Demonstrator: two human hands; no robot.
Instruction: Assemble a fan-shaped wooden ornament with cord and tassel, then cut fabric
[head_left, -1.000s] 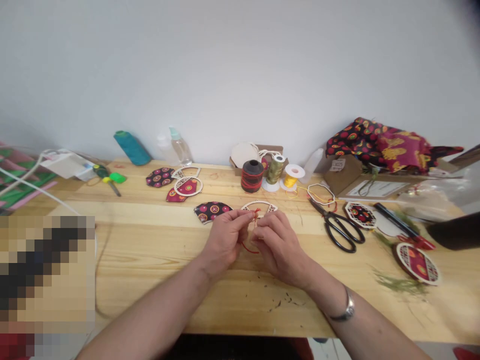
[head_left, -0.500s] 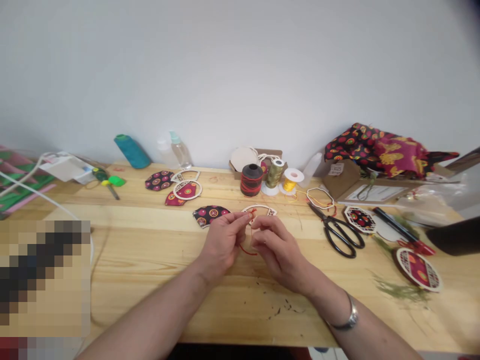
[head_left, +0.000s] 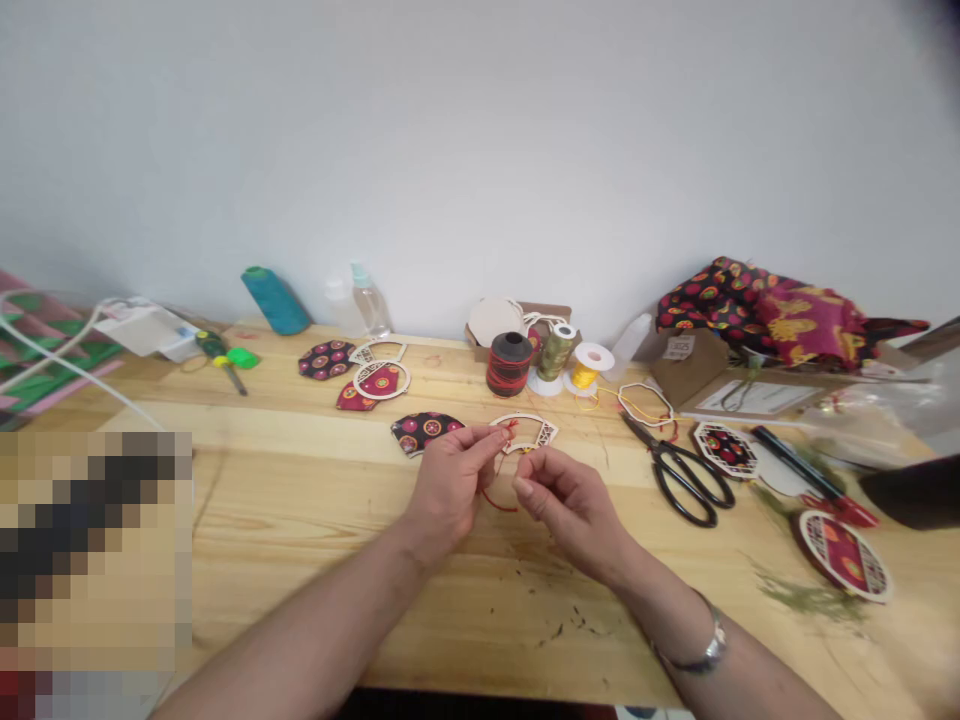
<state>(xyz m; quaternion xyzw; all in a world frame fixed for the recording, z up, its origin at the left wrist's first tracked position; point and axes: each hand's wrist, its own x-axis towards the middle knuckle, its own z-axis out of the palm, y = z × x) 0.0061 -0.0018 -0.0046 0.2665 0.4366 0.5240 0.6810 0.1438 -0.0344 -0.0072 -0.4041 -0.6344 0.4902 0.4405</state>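
My left hand (head_left: 450, 475) pinches a red cord (head_left: 512, 426) between thumb and forefinger. A small knotted bit sticks out above the fingertips, and a loose tail curves out below. Close by on the right, my right hand (head_left: 566, 500) is closed in a pinch, thumb against forefinger; whatever lies between those fingertips is too small to make out. Behind both hands a pale fan-shaped frame (head_left: 550, 432) with lattice corners lies on the table, partly hidden. Left of it is a dark patterned fabric fan piece (head_left: 427, 430), its lower edge covered by my left hand.
Black-handled scissors (head_left: 684, 480) lie to the right, near an octagonal ornament (head_left: 726, 448) and a round one (head_left: 843, 553). Thread spools, including a red-black one (head_left: 509, 365) and a yellow one (head_left: 586, 372), stand at the back. A fabric-topped cardboard box (head_left: 757, 390) is back right.
My right hand's fingers have drawn together into a pinch, slightly farther from the left. The left hand keeps its grip on the cord. The whole view has shifted a little.
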